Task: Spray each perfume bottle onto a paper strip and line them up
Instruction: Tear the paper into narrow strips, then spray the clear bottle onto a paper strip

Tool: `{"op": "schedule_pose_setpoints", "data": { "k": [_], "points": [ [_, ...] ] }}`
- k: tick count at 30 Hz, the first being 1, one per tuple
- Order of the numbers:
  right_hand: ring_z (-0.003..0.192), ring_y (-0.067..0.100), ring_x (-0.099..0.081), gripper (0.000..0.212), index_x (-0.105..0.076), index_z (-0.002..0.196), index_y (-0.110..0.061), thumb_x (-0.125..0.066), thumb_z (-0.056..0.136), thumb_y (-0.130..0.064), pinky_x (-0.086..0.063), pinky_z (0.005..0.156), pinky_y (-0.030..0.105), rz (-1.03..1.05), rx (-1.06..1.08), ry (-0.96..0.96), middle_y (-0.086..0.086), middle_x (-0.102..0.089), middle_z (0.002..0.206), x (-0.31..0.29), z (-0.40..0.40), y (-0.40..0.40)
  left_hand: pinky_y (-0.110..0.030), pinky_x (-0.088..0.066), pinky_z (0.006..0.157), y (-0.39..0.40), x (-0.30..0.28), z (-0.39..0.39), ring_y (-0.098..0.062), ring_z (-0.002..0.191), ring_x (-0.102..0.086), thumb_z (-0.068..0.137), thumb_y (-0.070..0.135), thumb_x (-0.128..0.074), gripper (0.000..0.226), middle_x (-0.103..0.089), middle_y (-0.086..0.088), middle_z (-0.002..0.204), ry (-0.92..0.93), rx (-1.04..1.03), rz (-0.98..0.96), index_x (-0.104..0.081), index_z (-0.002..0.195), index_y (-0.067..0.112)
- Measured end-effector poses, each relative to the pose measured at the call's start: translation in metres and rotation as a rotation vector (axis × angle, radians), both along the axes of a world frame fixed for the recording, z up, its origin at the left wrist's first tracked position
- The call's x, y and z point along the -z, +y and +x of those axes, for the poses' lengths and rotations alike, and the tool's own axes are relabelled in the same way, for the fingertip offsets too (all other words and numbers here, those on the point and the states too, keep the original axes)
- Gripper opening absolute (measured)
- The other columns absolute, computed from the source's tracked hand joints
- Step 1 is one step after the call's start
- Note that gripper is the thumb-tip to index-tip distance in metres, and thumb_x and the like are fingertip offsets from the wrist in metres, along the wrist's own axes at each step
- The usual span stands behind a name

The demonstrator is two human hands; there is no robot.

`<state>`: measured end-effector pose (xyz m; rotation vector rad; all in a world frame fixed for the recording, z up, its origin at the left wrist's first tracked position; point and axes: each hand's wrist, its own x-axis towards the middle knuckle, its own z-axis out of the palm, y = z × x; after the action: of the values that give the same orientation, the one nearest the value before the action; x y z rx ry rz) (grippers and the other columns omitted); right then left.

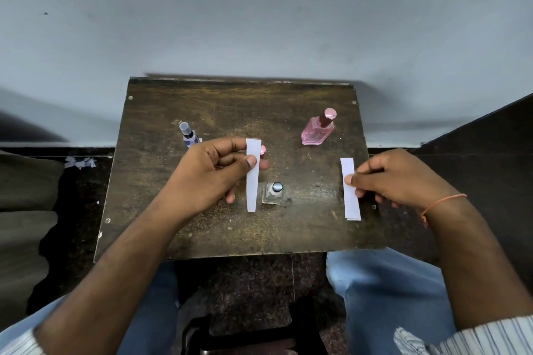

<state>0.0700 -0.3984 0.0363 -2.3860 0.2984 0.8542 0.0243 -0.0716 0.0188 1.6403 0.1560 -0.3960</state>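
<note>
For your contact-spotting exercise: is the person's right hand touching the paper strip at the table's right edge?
Touching. The head view shows the right hand pinching the paper strip, its thumb tip lying on the strip's face.

On the dark worn wooden table (202, 233): tall clear-capped spray bottle (188, 133) far left, flat pink glass perfume bottle (318, 129) far right, small square clear glass bottle (273, 193) nearer, centre. Left of it, white paper strip (253, 181); along the right edge, second white paper strip (350, 196).
</note>
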Motion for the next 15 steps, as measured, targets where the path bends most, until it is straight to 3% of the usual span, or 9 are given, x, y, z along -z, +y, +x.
{"op": "schedule_pose_setpoints", "data": {
  "k": [4, 7, 9, 11, 15],
  "points": [
    [0.066, 0.013, -0.07, 0.027, -0.074, 0.092, -0.026, -0.092, 0.081, -0.043, -0.051, 0.061, 0.029, -0.098, 0.009, -0.108, -0.006, -0.08, 0.072, -0.004, -0.001, 0.006, -0.02, -0.044, 0.043, 0.003, 0.001, -0.002, -0.002, 0.044, -0.051, 0.105, 0.01, -0.065, 0.031, -0.085, 0.0, 0.103, -0.037, -0.015, 0.027, -0.067, 0.133, 0.022],
    [0.075, 0.01, -0.071, 0.037, -0.069, 0.085, -0.028, -0.093, 0.072, -0.054, -0.051, 0.066, 0.031, -0.178, -0.132, -0.278, -0.009, -0.075, 0.077, -0.016, -0.006, 0.017, -0.025, -0.046, 0.044, 0.006, 0.001, -0.002, -0.005, 0.044, -0.053, 0.104, 0.01, -0.067, 0.043, -0.085, -0.001, 0.101, -0.055, -0.035, 0.036, -0.052, 0.141, 0.026],
    [0.066, 0.004, -0.066, 0.037, -0.069, 0.087, -0.033, -0.093, 0.072, -0.056, -0.049, 0.06, 0.023, -0.007, -0.281, -0.312, -0.013, -0.075, 0.081, -0.024, -0.012, 0.031, -0.027, -0.046, 0.044, 0.006, 0.0, -0.001, -0.004, 0.044, -0.056, 0.104, 0.01, -0.067, 0.047, -0.085, -0.002, 0.1, -0.077, -0.02, 0.041, -0.046, 0.143, 0.025],
    [0.059, 0.006, -0.064, 0.041, -0.07, 0.103, -0.04, -0.093, 0.072, -0.054, -0.049, 0.057, 0.017, 0.201, -0.401, -0.279, -0.025, -0.075, 0.091, -0.025, -0.021, 0.049, -0.028, -0.046, 0.045, 0.005, 0.0, -0.001, -0.004, 0.046, -0.057, 0.104, 0.01, -0.067, 0.045, -0.085, -0.002, 0.1, -0.087, -0.008, 0.045, -0.047, 0.142, 0.026],
    [0.086, -0.009, -0.063, 0.061, -0.069, 0.13, -0.044, -0.089, 0.074, -0.062, -0.045, 0.072, 0.01, 0.224, -0.581, -0.415, -0.026, -0.068, 0.118, -0.002, -0.033, 0.076, -0.028, -0.044, 0.048, 0.003, 0.002, -0.001, -0.008, 0.047, -0.054, 0.104, 0.015, -0.068, 0.036, -0.086, 0.003, 0.099, -0.078, -0.028, 0.073, -0.057, 0.135, 0.028]
  ]
}}
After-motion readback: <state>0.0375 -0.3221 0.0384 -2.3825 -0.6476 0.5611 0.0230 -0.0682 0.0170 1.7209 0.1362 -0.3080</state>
